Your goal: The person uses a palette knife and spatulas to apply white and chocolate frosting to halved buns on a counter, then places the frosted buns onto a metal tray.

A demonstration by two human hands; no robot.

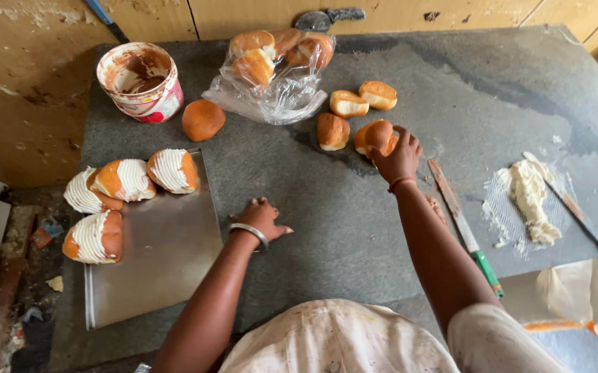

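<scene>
a person's right hand [399, 155] closes over a split bun [375, 136] on the grey counter [326, 228], knife [465, 224] just to its right, while the left hand [261, 217] rests flat and spread, empty, beside a tray [161, 255] of cream-filled buns [130, 179].

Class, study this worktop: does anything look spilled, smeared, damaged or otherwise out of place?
Yes. A heap of white cream lies straight on the grey worktop, smeared thin around its edges. The tub is streaked brown inside and over its rim. The wall behind looks chipped and stained.
</scene>
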